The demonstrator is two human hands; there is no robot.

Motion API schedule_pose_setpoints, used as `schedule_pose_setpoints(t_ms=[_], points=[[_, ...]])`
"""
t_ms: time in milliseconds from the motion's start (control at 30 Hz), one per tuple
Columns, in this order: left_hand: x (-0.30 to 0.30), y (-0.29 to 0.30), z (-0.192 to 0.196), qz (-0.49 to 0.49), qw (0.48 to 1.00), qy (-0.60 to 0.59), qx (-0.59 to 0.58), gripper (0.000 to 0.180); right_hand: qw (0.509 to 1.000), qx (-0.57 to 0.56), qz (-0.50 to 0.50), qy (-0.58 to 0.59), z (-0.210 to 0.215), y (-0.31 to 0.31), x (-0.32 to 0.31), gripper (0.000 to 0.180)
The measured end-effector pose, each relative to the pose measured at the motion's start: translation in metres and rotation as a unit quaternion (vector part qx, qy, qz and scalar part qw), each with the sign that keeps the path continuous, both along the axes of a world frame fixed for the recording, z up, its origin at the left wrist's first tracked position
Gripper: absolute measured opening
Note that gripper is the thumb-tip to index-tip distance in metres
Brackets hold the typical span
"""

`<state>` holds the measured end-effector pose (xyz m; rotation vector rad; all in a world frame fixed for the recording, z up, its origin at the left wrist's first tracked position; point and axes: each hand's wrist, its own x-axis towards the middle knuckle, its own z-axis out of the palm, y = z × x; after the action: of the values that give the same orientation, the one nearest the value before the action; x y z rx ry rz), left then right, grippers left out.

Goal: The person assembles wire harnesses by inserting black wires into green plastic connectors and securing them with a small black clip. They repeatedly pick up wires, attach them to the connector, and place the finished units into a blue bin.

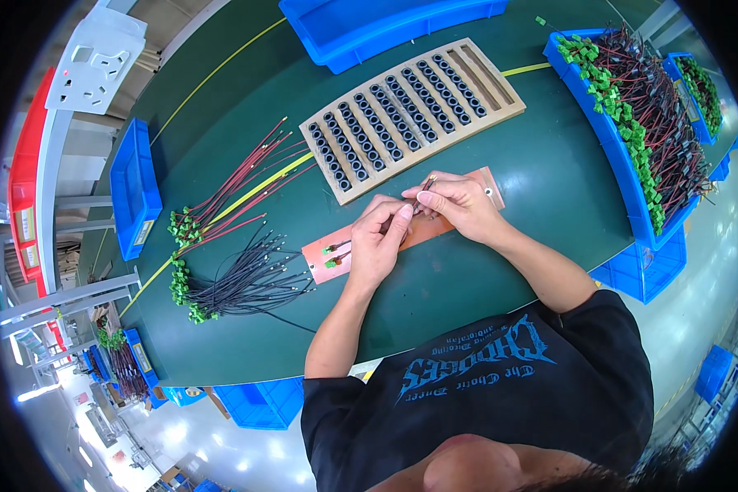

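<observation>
Both hands work close together over a narrow copper-coloured board (316,261). My left hand (379,239) is closed, thumb against fingers, on thin wires. Two green connectors (333,262) on short dark leads lie on the board just left of that hand. Beside it, my right hand (461,207) pinches the wire ends (426,185), which show a small brass-coloured tip. The fingers cover most of the wires between the hands. Just beyond them rests a wooden rack (348,195) with rows of black ring-shaped pieces; its two rightmost slots hold none.
Left on the green table (254,90) lie red wires (236,182) and black wires (250,279) with green connectors. A blue bin (586,123) at right overflows with similar wires. Another blue bin (336,53) stands at the back, and a small blue tray (137,189) at the left edge.
</observation>
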<state>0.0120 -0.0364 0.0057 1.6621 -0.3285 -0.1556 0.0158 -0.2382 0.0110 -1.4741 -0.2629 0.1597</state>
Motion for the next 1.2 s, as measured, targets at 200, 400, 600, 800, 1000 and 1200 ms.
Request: schedule_pose_setpoints(t_ms=[200, 400, 600, 800, 1000, 1200], points=[[-0.001, -0.002, 0.001, 0.007, 1.000, -0.011, -0.003, 0.014, 1.000, -0.003, 0.003, -0.002, 0.001, -0.001, 0.000, 0.023], [-0.001, -0.003, 0.002, 0.007, 1.000, -0.022, 0.003, 0.014, 1.000, 0.003, 0.006, 0.001, 0.001, 0.000, 0.000, 0.023], [-0.002, -0.004, 0.005, 0.007, 1.000, -0.019, 0.000, 0.013, 1.000, -0.004, 0.010, 0.000, 0.000, -0.001, 0.001, 0.023], [-0.001, -0.001, 0.004, -0.012, 0.999, -0.020, 0.038, 0.012, 0.997, -0.053, -0.005, -0.059, 0.000, -0.004, 0.004, 0.021], [0.001, 0.004, 0.013, 0.048, 0.998, 0.030, -0.021, 0.014, 0.988, -0.138, -0.043, -0.048, 0.002, -0.006, -0.001, 0.017], [-0.015, 0.030, 0.031, -0.011, 0.975, -0.125, 0.181, 0.025, 0.987, -0.149, -0.045, -0.035, 0.001, -0.008, 0.001, 0.019]])
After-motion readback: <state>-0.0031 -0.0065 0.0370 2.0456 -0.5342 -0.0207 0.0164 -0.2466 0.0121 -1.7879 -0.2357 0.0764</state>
